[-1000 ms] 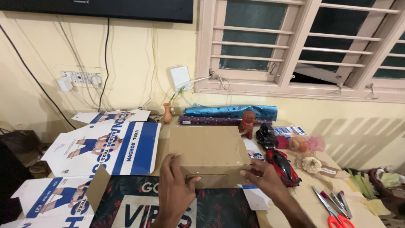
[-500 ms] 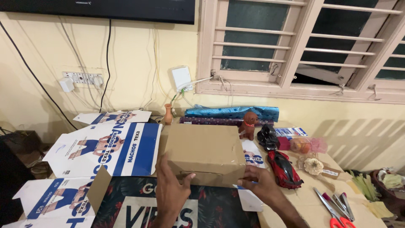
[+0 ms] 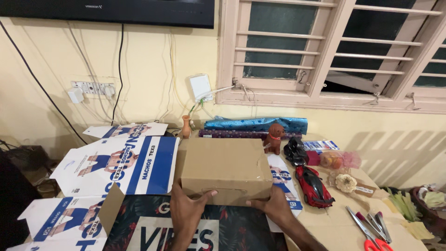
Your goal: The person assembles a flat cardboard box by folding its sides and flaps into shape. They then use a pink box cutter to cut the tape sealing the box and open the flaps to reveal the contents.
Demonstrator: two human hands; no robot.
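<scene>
A closed brown cardboard box (image 3: 224, 165) stands on the table in front of me. My left hand (image 3: 186, 211) grips its near left bottom edge, thumb pressed against the front face. At the near right corner, my right hand (image 3: 272, 207) holds the box, fingers under the front edge. The box rests partly on flattened blue and white printed cartons (image 3: 121, 162) and on a dark floral printed sheet (image 3: 186, 230).
A red toy car (image 3: 313, 186), a black toy (image 3: 294, 150), a brown dog figure (image 3: 274, 137), rolls of wrapping paper (image 3: 255, 124), a small vase (image 3: 186, 125) and a paper flower (image 3: 345, 182) lie right of and behind the box. Scissors (image 3: 367, 232) lie at the table's right front.
Both hands slid lower and closer together along the box's near edge. The box shifted slightly toward me and a little left.
</scene>
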